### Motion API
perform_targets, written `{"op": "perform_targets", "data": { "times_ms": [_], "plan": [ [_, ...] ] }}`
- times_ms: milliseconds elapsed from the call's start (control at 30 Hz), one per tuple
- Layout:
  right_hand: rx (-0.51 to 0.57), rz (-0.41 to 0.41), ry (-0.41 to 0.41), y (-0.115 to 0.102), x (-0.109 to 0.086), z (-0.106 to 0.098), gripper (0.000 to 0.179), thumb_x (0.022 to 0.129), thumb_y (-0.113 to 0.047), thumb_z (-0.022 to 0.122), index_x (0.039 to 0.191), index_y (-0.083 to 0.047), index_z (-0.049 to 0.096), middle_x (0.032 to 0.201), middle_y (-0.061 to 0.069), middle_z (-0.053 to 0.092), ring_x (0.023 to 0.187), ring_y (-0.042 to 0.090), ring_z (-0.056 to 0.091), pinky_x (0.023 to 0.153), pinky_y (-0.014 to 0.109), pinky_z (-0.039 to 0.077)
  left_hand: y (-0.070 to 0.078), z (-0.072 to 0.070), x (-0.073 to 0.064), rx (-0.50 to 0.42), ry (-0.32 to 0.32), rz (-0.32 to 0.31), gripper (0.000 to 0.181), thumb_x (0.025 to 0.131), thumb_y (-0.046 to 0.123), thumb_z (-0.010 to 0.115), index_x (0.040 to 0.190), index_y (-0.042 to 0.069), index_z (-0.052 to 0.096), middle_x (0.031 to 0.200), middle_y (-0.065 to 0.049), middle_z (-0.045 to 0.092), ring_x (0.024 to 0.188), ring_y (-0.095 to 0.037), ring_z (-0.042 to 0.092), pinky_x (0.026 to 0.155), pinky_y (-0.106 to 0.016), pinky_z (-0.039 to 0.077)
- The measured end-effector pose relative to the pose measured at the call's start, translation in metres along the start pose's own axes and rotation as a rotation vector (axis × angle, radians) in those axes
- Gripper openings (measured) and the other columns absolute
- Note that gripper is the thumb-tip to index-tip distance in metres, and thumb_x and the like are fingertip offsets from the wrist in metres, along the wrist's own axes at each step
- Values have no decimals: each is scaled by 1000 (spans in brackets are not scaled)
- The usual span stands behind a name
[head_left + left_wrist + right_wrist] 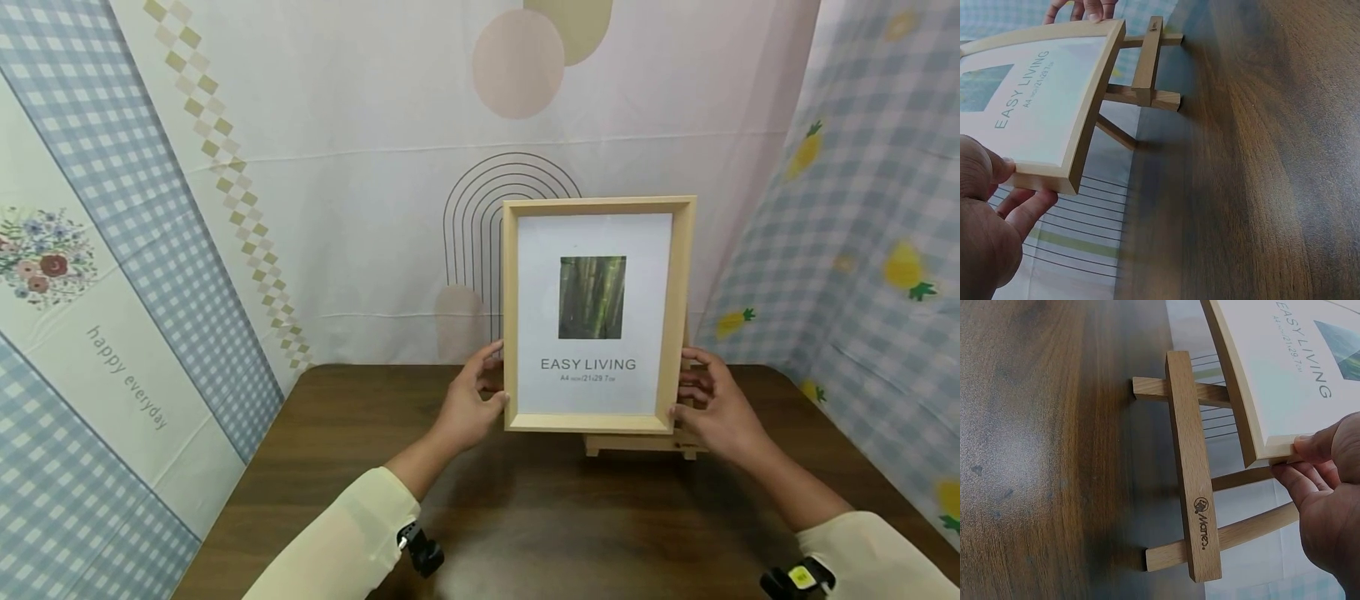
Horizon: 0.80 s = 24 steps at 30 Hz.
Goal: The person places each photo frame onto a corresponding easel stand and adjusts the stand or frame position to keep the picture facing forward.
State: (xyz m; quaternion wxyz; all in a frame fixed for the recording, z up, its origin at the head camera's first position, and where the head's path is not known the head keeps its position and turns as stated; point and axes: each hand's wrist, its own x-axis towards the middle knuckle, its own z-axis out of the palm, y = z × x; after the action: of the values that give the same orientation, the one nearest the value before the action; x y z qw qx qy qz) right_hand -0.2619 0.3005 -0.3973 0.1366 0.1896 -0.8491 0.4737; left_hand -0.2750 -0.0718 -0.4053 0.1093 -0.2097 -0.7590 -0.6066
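Both hands hold up a picture frame (pixel 600 423) with a pale wood border, its "EASY LIVING" sheet facing me. My left hand (pixel 472 400) grips its left side near the lower corner, thumb on the front and fingers behind. On the opposite side my right hand (pixel 720 408) pinches the right edge in the same way. Behind and below the frame stands a small wooden easel (pixel 1188 462). In the right wrist view a gap shows between the frame's bottom edge and the easel's front ledge. The frame hides most of the easel in the head view.
The easel's feet stand on a dark brown wooden table (pixel 525 517), near its back edge. A white patterned cloth (pixel 360 250) hangs behind. Blue checked cloths line the left side and the right side (pixel 885 333). A black wrist camera (pixel 423 550) sits on each sleeve.
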Motion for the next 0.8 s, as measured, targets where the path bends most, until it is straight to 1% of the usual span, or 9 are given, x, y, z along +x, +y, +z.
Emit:
{"op": "perform_targets", "data": {
  "times_ms": [200, 333, 500, 567, 800],
  "plan": [
    [6, 11, 4, 3, 0, -2, 83, 88, 17, 68, 155, 1, 21, 129, 34, 49, 100, -2, 57, 72, 21, 58, -2, 3, 1, 1, -2, 58, 78, 87, -19, 65, 154, 13, 42, 131, -22, 59, 100, -38, 67, 71, -31, 59],
    [0, 12, 3, 3, -1, -4, 83, 88, 17, 68, 155, 1, 21, 129, 34, 49, 99, -4, 56, 72, 21, 57, -3, 5, 0, -7, 0, 68, 78, 87, -19, 65, 153, 13, 43, 130, -22, 59, 99, -38, 67, 71, -32, 59],
    [-9, 14, 7, 0, -5, -4, 83, 88, 17, 68, 155, 2, 20, 129, 33, 49, 99, -5, 55, 72, 20, 57, -2, 7, -1, 1, -7, 58, 78, 87, -19, 65, 154, 15, 42, 128, -20, 60, 99, -35, 68, 71, -29, 59],
    [-9, 12, 13, -1, -7, -4, 83, 88, 17, 68, 154, 3, 20, 128, 33, 49, 99, -5, 55, 72, 19, 57, -2, 7, -2, 0, -10, 52, 78, 87, -19, 65, 154, 15, 42, 128, -20, 59, 99, -35, 68, 71, -30, 59],
    [-18, 21, 33, 0, -11, -6, 84, 88, 16, 69, 155, 3, 20, 130, 34, 49, 99, -7, 54, 71, 18, 56, 2, 10, -4, 7, -14, 2, 79, 88, -17, 65, 154, 19, 42, 132, -17, 59, 101, -32, 67, 72, -30, 60]
  ]
}}
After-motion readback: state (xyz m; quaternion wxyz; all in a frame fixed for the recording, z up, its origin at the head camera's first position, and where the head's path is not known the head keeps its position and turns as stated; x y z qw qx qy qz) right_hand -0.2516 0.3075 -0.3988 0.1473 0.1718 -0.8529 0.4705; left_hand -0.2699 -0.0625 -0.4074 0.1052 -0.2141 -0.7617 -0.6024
